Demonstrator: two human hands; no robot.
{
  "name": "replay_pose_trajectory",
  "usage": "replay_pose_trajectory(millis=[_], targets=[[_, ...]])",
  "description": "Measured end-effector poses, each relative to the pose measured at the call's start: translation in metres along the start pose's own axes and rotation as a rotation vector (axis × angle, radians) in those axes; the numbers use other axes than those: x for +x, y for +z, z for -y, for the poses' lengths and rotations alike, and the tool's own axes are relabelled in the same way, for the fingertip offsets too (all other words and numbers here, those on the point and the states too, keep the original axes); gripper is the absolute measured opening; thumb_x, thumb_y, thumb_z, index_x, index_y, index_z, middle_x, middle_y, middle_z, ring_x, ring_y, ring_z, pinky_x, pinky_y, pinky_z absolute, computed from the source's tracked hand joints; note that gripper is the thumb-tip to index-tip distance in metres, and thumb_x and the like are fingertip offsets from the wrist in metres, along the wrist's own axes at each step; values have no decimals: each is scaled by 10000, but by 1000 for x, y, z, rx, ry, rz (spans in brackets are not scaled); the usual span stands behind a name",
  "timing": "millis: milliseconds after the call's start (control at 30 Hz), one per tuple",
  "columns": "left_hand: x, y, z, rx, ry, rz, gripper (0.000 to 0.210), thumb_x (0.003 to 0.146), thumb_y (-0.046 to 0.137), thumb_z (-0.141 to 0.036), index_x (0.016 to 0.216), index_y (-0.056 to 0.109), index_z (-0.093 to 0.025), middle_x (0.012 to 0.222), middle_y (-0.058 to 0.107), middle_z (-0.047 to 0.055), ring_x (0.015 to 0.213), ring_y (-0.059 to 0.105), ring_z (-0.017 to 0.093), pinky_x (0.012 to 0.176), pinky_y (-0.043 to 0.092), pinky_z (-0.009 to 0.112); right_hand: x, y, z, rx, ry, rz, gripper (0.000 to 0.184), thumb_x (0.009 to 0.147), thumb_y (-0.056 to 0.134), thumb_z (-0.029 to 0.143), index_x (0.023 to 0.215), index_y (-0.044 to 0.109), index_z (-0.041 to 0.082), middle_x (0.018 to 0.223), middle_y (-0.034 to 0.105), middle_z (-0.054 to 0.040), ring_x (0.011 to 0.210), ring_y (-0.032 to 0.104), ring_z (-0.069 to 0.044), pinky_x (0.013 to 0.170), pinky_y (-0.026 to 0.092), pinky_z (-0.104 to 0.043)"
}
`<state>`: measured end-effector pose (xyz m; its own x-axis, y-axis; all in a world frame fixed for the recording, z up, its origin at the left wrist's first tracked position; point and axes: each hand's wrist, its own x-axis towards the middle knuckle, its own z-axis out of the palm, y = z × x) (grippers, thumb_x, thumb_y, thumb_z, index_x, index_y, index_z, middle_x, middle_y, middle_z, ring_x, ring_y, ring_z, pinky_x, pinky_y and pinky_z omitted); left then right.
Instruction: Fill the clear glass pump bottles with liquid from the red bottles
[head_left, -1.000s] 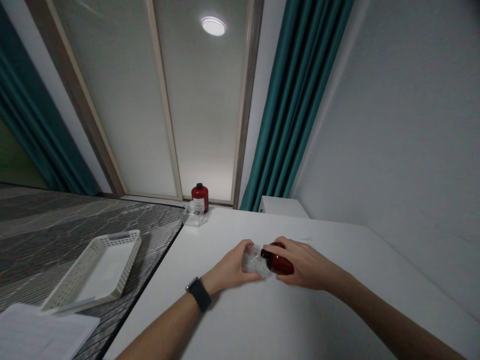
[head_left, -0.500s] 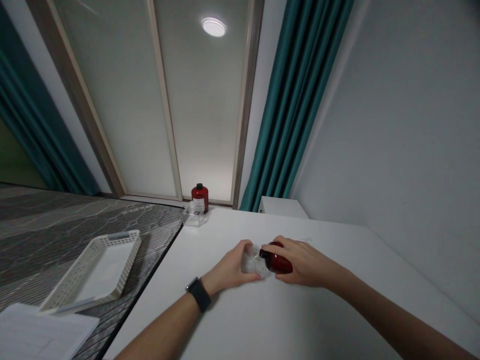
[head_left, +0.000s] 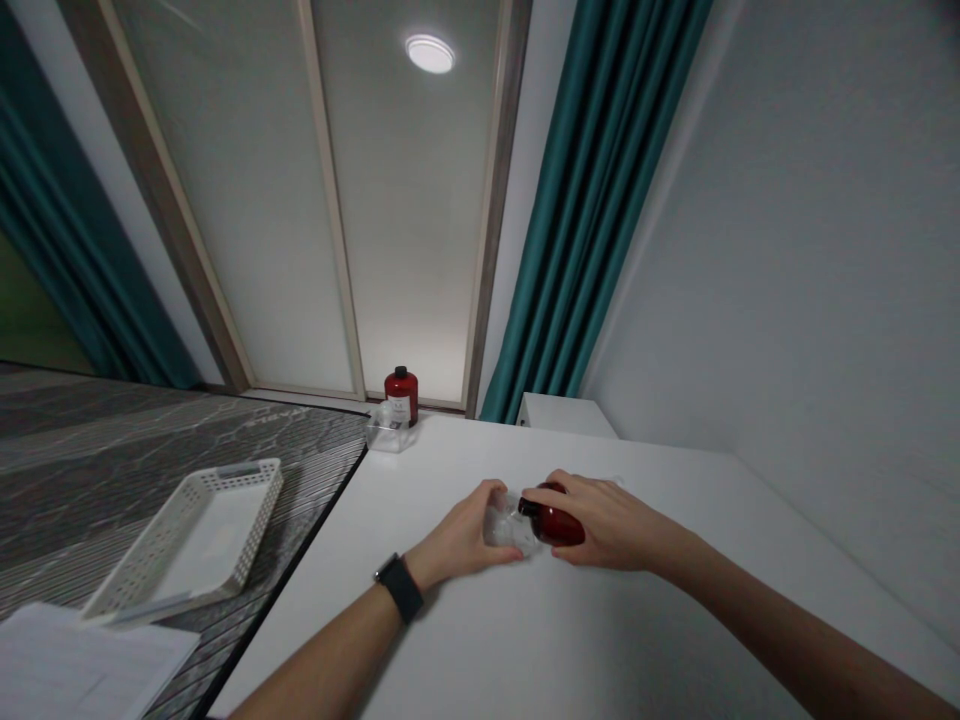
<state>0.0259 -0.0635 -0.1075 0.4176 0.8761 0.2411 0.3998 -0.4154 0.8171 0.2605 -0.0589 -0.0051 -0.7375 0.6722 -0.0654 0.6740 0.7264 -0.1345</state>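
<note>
My left hand point(head_left: 466, 535) is curled around a clear, see-through container point(head_left: 504, 525) on the white table; the container's exact kind is hard to make out. In my right hand point(head_left: 607, 520) is a dark red bottle point(head_left: 559, 525), tipped on its side. Its black neck point(head_left: 528, 507) points left, over or against the clear container's right side; whether they touch I cannot tell. No liquid can be seen coming out. A dark watch point(head_left: 399, 587) is on my left wrist.
At the table's point(head_left: 480, 640) far left corner stands another red bottle point(head_left: 403, 393) with a black cap, behind a clear box point(head_left: 388, 434). Left of the table, a white perforated basket point(head_left: 259, 520) and paper sheets point(head_left: 90, 665) lie on a dark grey surface. A wall rises at right.
</note>
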Motion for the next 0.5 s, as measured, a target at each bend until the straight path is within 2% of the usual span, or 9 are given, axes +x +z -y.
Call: replay_pose_trajectory(millis=[500], targets=[[1, 1, -1, -7, 7, -9, 617, 677, 832, -254, 1169, 466, -183, 1142, 616, 86, 1009, 607, 256, 857, 489, 365, 2, -2, -1, 13, -15, 8, 620, 798, 673, 251, 1387, 489, 317, 1178, 592, -90, 984, 639, -273, 755, 461, -361]])
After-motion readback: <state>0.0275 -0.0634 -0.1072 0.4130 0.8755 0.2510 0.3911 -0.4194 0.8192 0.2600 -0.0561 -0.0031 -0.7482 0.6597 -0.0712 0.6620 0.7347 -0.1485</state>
